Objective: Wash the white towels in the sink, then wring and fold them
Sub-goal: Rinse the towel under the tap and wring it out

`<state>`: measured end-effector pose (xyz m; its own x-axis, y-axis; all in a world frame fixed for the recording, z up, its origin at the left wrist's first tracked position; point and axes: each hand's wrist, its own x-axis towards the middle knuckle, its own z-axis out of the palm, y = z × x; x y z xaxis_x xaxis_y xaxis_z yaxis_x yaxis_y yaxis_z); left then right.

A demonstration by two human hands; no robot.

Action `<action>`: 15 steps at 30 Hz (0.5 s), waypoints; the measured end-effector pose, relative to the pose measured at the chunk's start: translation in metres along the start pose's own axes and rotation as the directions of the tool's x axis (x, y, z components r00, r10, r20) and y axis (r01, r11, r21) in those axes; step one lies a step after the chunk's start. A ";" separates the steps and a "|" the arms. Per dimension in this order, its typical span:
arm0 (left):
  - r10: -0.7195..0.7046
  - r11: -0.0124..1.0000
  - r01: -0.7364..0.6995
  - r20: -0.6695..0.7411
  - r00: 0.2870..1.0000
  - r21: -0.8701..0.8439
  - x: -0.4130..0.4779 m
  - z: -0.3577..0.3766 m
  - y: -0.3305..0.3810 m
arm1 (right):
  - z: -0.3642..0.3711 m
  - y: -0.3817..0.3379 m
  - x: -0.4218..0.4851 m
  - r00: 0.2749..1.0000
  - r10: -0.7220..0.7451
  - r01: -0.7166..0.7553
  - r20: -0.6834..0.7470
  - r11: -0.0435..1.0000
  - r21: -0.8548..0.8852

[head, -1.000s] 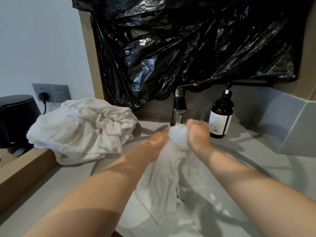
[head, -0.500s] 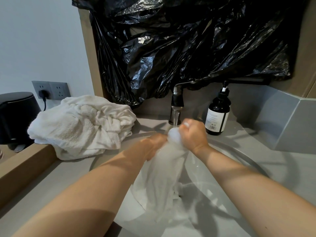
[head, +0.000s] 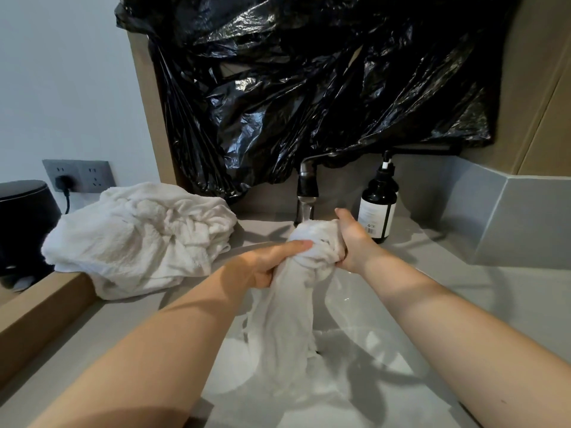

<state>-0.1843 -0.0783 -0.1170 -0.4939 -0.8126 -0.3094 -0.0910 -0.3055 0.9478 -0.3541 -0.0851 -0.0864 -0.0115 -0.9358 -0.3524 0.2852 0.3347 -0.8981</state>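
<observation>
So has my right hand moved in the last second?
Yes. The right hand has shifted rightward, from under the faucet toward the soap bottle, gripping the towel.

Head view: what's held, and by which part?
Left hand and right hand both grip the white towel by its bunched top end; the rest hangs into the sink.

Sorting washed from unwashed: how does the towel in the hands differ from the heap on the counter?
The held towel is bunched under the faucet and hangs into the sink; the heap lies crumpled on the counter. The left hand and right hand grip the held towel; nothing touches the heap. Both are white.
</observation>
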 end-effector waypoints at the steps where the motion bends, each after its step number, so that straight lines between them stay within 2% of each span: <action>1: 0.028 0.998 -0.030 -0.027 0.999 -0.061 0.000 -0.002 -0.002 | -0.002 0.000 -0.002 1.000 -0.008 0.008 0.005 1.000 -0.001; 4: 0.114 0.966 -0.134 -0.102 0.988 -0.220 -0.004 -0.008 -0.009 | -0.011 0.003 0.002 1.000 0.004 -0.004 -0.013 1.000 0.013; 9: 0.237 0.862 -0.298 -0.194 0.952 -0.409 -0.004 -0.002 -0.009 | -0.020 0.024 0.013 0.996 0.044 -0.058 -0.079 0.980 -0.188; 12: 0.263 0.773 -0.354 -0.243 0.934 -0.526 -0.001 0.006 -0.009 | -0.011 0.038 0.013 0.995 0.104 -0.101 0.000 0.967 -0.232; 15: 0.295 0.698 -0.386 -0.250 0.922 -0.603 0.003 0.012 -0.009 | -0.001 0.046 0.011 0.970 0.188 -0.166 0.153 0.975 -0.145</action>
<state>-0.1957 -0.0720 -0.1253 -0.2662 -0.9636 -0.0253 0.6489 -0.1986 0.7345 -0.3420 -0.0799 -0.1315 0.1894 -0.8619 -0.4703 0.1410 0.4979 -0.8557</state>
